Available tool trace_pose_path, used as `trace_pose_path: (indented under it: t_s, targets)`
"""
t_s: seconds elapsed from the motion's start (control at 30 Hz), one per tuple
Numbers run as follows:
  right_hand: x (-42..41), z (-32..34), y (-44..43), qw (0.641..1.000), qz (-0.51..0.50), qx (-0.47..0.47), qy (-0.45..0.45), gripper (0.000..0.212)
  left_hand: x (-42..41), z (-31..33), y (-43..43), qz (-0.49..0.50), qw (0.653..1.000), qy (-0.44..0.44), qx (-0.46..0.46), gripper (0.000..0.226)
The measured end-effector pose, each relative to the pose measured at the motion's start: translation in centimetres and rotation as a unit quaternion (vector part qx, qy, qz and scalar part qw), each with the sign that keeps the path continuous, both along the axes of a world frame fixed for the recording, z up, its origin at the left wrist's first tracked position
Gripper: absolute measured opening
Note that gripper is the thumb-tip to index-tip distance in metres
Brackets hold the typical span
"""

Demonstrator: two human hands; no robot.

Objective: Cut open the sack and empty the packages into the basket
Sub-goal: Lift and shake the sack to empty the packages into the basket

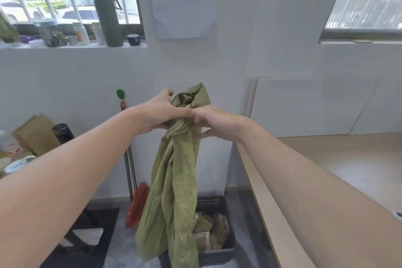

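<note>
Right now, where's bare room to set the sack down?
Mostly bare: the wooden tabletop on the right, edge to white boards; a grey floor strip between it and the basket. Crowded: the windowsill with bottles and jars, the basket with packages.

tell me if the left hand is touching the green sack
Touching. The head view shows the left hand with fingers curled round the bunched top of the green sack.
</note>
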State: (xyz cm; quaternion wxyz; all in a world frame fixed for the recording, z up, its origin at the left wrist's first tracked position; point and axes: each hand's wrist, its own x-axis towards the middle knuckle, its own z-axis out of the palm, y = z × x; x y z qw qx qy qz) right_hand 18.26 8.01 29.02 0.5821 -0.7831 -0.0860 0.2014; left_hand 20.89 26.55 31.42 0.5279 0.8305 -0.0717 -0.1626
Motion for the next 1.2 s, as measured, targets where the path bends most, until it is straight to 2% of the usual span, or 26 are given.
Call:
trace_pose_path:
  t_s: [0.1, 0.2, 0.27, 0.33, 0.4, 0.5, 0.63, 0.77, 0.87, 0.93, 1.03, 1.13, 1.2]
  targets:
    - [0.0, -0.9, -1.0, 0.994, -0.031, -0.057, -0.089, 0.036, -0.3, 0.4, 0.6, -0.031, 0.999, -0.018, -0.004, 0.052]
    - [0.6, -1.9, -2.2, 0.947, -0.132, -0.119, -0.266, 0.022, -0.5, 0.6, 0.7, 0.001, 0.999, -0.047, -0.006, 0.05]
    - [1.0, -2.3, -3.1, 0.92, -0.139, -0.153, -0.333, 0.02, -0.6, 1.2, 0.7, 0.021, 0.998, -0.062, -0.008, 0.051]
    - [1.0, -2.1, -3.8, 0.896, -0.131, -0.189, -0.379, 0.044, -0.6, 2.2, 0.6, 0.031, 0.997, -0.071, -0.026, 0.051]
    - [0.7, -1.4, -4.2, 0.841, -0.13, -0.255, -0.46, 0.075, -0.8, 3.4, 0.6, 0.037, 0.996, -0.074, -0.041, 0.051]
    - [0.3, -0.4, -4.0, 0.759, -0.127, -0.352, -0.532, 0.104, -0.9, 5.1, 0.8, 0.035, 0.995, -0.066, -0.062, 0.056]
    - [-0.1, 0.3, -3.3, 0.737, -0.112, -0.386, -0.544, 0.124, -1.5, 6.9, 2.2, 0.005, 0.997, -0.026, -0.078, 0.061]
    - [-0.1, 1.7, -1.3, 0.705, -0.123, -0.376, -0.589, 0.13, -2.2, 8.2, 3.7, -0.057, 0.996, -0.012, -0.071, 0.059]
    - [-0.2, 2.1, 0.6, 0.696, -0.121, -0.375, -0.6, 0.124, -2.2, 8.2, 4.7, -0.092, 0.991, -0.007, -0.097, 0.064]
    - [-0.1, 2.2, 2.0, 0.697, -0.118, -0.384, -0.595, 0.108, -2.1, 8.4, 5.6, -0.092, 0.988, -0.002, -0.121, 0.063]
    - [0.2, 1.9, 3.4, 0.677, -0.128, -0.417, -0.593, 0.084, -1.2, 8.1, 7.1, -0.073, 0.989, -0.001, -0.132, 0.057]
    - [0.3, 1.9, 4.2, 0.663, -0.134, -0.429, -0.599, 0.069, 0.1, 7.4, 8.5, -0.055, 0.993, -0.081, -0.068, 0.064]
    - [-0.1, 2.4, 4.8, 0.654, -0.142, -0.422, -0.611, 0.062, 0.2, 6.8, 9.1, -0.08, 0.975, -0.204, 0.02, 0.064]
